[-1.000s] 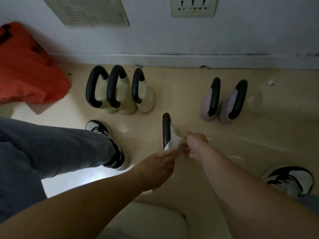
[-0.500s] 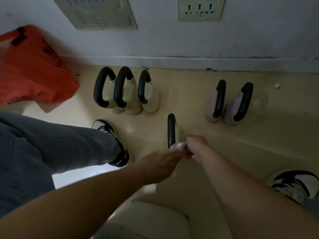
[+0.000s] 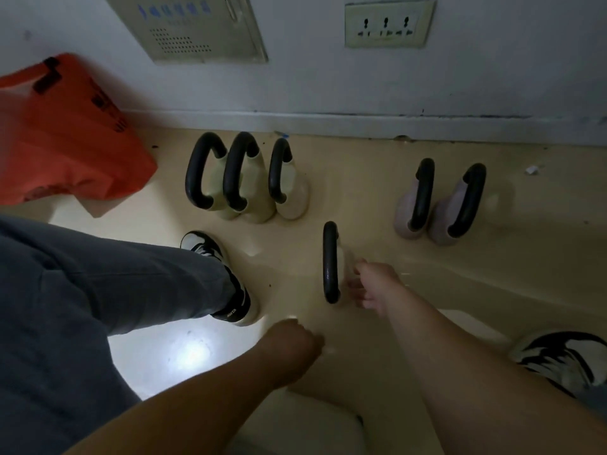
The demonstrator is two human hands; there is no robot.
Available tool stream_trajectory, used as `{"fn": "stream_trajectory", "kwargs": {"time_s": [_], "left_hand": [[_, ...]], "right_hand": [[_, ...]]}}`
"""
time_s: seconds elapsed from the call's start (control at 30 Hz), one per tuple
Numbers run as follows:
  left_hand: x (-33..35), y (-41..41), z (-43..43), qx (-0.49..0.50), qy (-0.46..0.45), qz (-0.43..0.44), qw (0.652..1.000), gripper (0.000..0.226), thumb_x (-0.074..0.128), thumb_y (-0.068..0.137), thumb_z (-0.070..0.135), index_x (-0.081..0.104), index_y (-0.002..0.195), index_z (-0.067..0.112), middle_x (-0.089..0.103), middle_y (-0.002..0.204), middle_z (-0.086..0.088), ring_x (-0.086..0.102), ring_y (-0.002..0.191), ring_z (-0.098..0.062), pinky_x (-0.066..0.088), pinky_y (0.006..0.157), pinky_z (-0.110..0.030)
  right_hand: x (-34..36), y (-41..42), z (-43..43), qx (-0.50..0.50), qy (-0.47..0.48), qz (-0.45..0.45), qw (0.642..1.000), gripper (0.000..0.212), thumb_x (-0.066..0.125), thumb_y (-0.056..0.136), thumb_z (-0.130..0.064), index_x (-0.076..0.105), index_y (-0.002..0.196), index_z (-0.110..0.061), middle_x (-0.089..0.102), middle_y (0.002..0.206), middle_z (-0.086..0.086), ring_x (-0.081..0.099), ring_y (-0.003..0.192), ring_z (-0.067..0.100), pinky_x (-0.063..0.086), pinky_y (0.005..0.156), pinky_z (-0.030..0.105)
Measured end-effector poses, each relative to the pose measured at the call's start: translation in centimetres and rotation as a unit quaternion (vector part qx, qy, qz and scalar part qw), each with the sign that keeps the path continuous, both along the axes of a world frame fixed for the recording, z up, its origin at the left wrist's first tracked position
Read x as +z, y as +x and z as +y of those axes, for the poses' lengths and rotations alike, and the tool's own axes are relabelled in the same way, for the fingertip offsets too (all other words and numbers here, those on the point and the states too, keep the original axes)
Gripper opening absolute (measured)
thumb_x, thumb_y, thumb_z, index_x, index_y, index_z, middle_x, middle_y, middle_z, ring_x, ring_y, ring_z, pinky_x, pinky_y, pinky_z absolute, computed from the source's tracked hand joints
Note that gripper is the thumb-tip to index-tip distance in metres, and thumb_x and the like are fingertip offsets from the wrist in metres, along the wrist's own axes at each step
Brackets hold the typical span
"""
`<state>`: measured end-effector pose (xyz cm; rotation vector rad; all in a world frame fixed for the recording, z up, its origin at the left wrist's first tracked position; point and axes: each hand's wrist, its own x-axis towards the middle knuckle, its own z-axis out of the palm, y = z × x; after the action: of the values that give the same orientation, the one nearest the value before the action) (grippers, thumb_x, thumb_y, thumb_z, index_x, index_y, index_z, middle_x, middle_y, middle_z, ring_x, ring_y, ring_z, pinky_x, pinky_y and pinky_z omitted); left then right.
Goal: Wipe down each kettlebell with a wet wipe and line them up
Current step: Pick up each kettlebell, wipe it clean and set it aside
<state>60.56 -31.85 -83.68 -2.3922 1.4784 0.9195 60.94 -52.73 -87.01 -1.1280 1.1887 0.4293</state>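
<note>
The lone kettlebell (image 3: 330,277) was noted just left of the right hand (image 3: 374,284) (loosely open, empty), ahead of the curled left hand (image 3: 292,343), whose contents could not be told; steadying the handle (image 3: 329,247) during wiping was judged best.

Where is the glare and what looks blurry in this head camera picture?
Head view: a bright glare patch on the floor beside the left shoe; the right hand is motion-blurred next to the lone kettlebell; the corners are dim; the baseboard looks slightly bent by the wide-angle lens.
</note>
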Motion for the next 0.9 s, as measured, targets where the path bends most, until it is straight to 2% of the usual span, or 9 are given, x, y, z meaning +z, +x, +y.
{"fn": "stream_trajectory", "kwargs": {"time_s": [0.1, 0.23, 0.27, 0.4, 0.5, 0.57, 0.63, 0.77, 0.9], "left_hand": [[0.6, 3.4, -3.3, 0.426, -0.079, 0.049, 0.900, 0.044, 0.035, 0.101, 0.054, 0.058, 0.096, 0.017, 0.065, 0.090, -0.006, 0.065, 0.087, -0.028, 0.051, 0.078, -0.034], [2.8, 8.2, -5.8, 0.738, -0.230, 0.144, 0.618, 0.044, 0.064, 0.089, 0.052, 0.059, 0.105, 0.012, 0.070, 0.095, -0.009, 0.069, 0.079, -0.026, 0.060, 0.067, -0.038], [3.5, 9.2, -6.4, 0.723, -0.268, 0.129, 0.623, 0.037, 0.066, 0.090, 0.044, 0.060, 0.110, 0.014, 0.069, 0.097, -0.005, 0.068, 0.082, -0.022, 0.058, 0.068, -0.035], [6.7, 12.0, -10.1, 0.432, -0.332, -0.040, 0.838, 0.017, 0.052, 0.100, 0.027, 0.063, 0.112, 0.024, 0.065, 0.087, 0.006, 0.062, 0.078, -0.012, 0.045, 0.065, -0.025], [4.3, 10.8, -11.6, 0.287, -0.184, -0.013, 0.940, 0.045, 0.049, 0.098, 0.012, 0.049, 0.141, 0.026, 0.053, 0.142, 0.000, 0.049, 0.131, -0.020, 0.041, 0.104, -0.032], [1.5, 9.0, -11.5, 0.252, -0.119, 0.012, 0.960, 0.059, 0.054, 0.094, 0.010, 0.036, 0.150, 0.017, 0.017, 0.163, 0.004, 0.019, 0.150, -0.019, 0.028, 0.119, -0.034], [-0.3, 8.1, -11.4, 0.275, -0.151, 0.002, 0.949, 0.054, 0.054, 0.091, 0.010, 0.042, 0.144, 0.010, 0.012, 0.163, 0.006, 0.027, 0.143, -0.024, 0.039, 0.111, -0.039], [-0.6, 10.5, -13.5, 0.291, -0.139, -0.009, 0.946, 0.029, 0.051, 0.091, 0.016, 0.060, 0.117, 0.009, 0.041, 0.137, -0.005, 0.053, 0.110, -0.028, 0.048, 0.088, -0.035], [0.1, 15.2, -16.2, 0.324, 0.004, 0.050, 0.945, 0.026, 0.048, 0.099, 0.027, 0.061, 0.108, 0.007, 0.061, 0.118, -0.014, 0.059, 0.104, -0.030, 0.044, 0.081, -0.030]], "right_hand": [[0.3, 0.1, 0.1, 0.000, -0.021, -0.013, 1.000, 0.019, 0.052, 0.088, -0.017, 0.068, 0.095, -0.012, 0.064, 0.084, 0.012, 0.058, 0.068, 0.026, 0.050, 0.057, 0.030], [0.2, 0.4, -0.2, 0.030, -0.066, -0.032, 0.997, 0.013, 0.057, 0.088, -0.019, 0.068, 0.090, -0.023, 0.068, 0.096, 0.005, 0.065, 0.086, 0.028, 0.055, 0.076, 0.035], [0.1, 0.6, -0.2, 0.036, -0.067, -0.040, 0.996, 0.011, 0.061, 0.088, -0.024, 0.067, 0.096, -0.030, 0.068, 0.103, 0.002, 0.066, 0.095, 0.028, 0.057, 0.085, 0.037], [-1.8, 1.7, 0.1, 0.029, -0.058, -0.071, 0.995, 0.068, 0.078, 0.071, -0.044, 0.058, 0.134, -0.030, 0.061, 0.128, -0.005, 0.060, 0.115, 0.020, 0.048, 0.103, 0.035], [-2.4, 1.9, 0.5, 0.105, -0.076, -0.095, 0.987, 0.035, 0.065, 0.094, -0.025, 0.056, 0.127, -0.033, 0.061, 0.110, -0.009, 0.060, 0.106, 0.015, 0.050, 0.093, 0.030], [-3.0, 2.0, 0.2, 0.114, -0.105, -0.083, 0.984, 0.019, 0.061, 0.096, -0.015, 0.059, 0.103, -0.032, 0.062, 0.089, -0.009, 0.063, 0.090, 0.017, 0.052, 0.087, 0.032], [-3.4, 2.5, -0.4, 0.100, -0.116, -0.067, 0.986, 0.027, 0.057, 0.095, -0.003, 0.061, 0.085, -0.028, 0.060, 0.079, -0.005, 0.057, 0.074, 0.015, 0.047, 0.078, 0.029], [-4.3, 3.1, -1.4, 0.087, -0.068, -0.055, 0.992, 0.024, 0.064, 0.089, 0.000, 0.073, 0.107, -0.014, 0.068, 0.084, 0.001, 0.061, 0.072, 0.015, 0.050, 0.063, 0.022], [-4.9, 3.0, -1.2, 0.109, -0.080, -0.065, 0.989, 0.064, 0.088, 0.073, -0.019, 0.066, 0.132, -0.012, 0.072, 0.113, 0.008, 0.060, 0.091, 0.016, 0.054, 0.090, 0.036]]}}
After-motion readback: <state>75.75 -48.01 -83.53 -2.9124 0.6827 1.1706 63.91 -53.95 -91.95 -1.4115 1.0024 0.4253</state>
